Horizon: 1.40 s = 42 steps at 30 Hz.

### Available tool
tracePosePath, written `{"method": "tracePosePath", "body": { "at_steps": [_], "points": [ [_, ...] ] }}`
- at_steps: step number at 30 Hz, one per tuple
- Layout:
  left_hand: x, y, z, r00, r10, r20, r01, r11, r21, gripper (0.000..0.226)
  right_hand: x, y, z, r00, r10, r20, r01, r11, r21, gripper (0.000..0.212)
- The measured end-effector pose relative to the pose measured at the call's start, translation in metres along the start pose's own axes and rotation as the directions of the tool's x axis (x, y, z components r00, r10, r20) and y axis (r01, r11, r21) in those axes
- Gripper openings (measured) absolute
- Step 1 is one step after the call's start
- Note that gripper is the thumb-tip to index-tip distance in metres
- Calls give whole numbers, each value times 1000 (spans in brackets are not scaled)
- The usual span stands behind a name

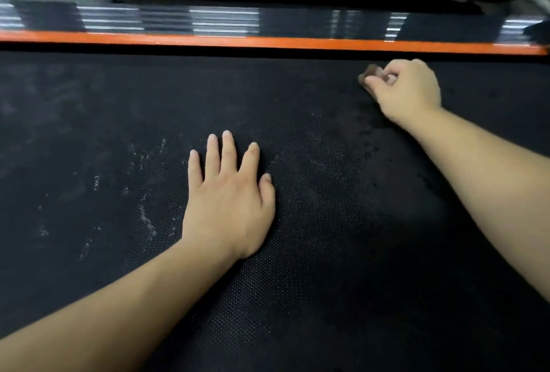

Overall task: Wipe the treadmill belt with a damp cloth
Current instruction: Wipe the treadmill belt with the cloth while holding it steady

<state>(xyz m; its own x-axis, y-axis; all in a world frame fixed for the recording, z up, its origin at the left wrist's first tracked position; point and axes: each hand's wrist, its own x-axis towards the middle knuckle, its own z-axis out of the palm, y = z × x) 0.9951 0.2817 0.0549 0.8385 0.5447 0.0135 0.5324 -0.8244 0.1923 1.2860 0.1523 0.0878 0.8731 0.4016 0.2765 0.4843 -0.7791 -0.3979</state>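
The cloth (372,75) was clenched in the right hand (407,88) at two o'clock on the belt (297,297), near the orange rail (268,41). The left hand (229,202) was pressed flat, fingers released. Pale streaks at nine o'clock were judged unwiped.

Dim picture; the black treadmill belt (297,282) soaks up light; bright streaks glare on the silver side rail (223,18); top edge looks blurry and smeared.
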Motion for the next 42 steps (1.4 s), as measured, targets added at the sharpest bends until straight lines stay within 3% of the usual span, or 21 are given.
{"method": "tracePosePath", "body": {
  "at_steps": [1,5,9,11,13,14,17,18,21,23,25,27,31,32,35,36,40,42],
  "points": [
    [-1,0,0,1000,-4,1,4,1000,-3,69,-8,-3,1,1000,1,-6,-1,1000,-17,31],
    [0,0,1,1000,-5,5,5,1000,-9,68,-57,-10,3,943,-298,145,295,954,49,22],
    [-1,-1,2,1000,5,-1,-5,1000,-11,67,-43,8,-15,999,10,-35,-12,999,-52,27],
    [-1,-1,2,1000,7,-4,-7,1000,-5,66,-73,-8,-7,985,-167,40,169,985,-41,24],
    [0,-2,3,1000,10,1,-10,1000,0,63,-100,-16,-6,918,-354,178,350,935,58,22],
    [0,-2,3,1000,11,8,-11,1000,-1,62,-99,-13,-11,916,-355,185,354,934,42,23],
    [0,-1,1,1000,8,11,-8,1000,-5,60,-73,3,-23,996,-80,29,82,995,-66,30],
    [-1,-1,0,1000,3,13,-3,1000,-6,60,-81,-1,-23,998,-64,2,64,995,-83,34],
    [-1,0,0,1000,7,18,-7,1000,5,60,-142,-21,-19,936,-335,108,337,942,1,46],
    [0,0,-1,1000,11,17,-11,1000,4,61,-154,-13,-30,916,-374,148,374,927,27,43],
    [0,0,-1,1000,10,14,-10,1000,-1,61,-130,4,-41,984,-168,62,172,983,-62,36],
    [-1,0,-2,1000,9,15,-8,1000,-5,61,-134,6,-42,1000,-26,-4,26,997,-75,34],
    [-2,0,-1,1000,13,14,-13,1000,-11,60,-203,-15,-42,921,-358,150,345,932,107,31],
    [-2,0,-1,1000,11,15,-11,1000,-16,60,-198,-10,-46,927,-341,155,332,940,78,32],
    [-3,-1,-3,999,43,1,-43,998,-36,60,-170,6,-52,997,-44,57,50,995,-92,32],
    [-4,-1,-3,997,74,-16,-74,996,-45,60,-179,2,-51,999,-38,31,40,994,-101,31],
    [-8,0,-5,980,185,-77,-191,978,-83,59,-245,-15,-56,905,-393,163,376,918,124,30],
    [-9,1,-8,979,194,-67,-200,976,-91,57,-223,1,-64,953,-265,145,266,964,12,35]
  ]
}}
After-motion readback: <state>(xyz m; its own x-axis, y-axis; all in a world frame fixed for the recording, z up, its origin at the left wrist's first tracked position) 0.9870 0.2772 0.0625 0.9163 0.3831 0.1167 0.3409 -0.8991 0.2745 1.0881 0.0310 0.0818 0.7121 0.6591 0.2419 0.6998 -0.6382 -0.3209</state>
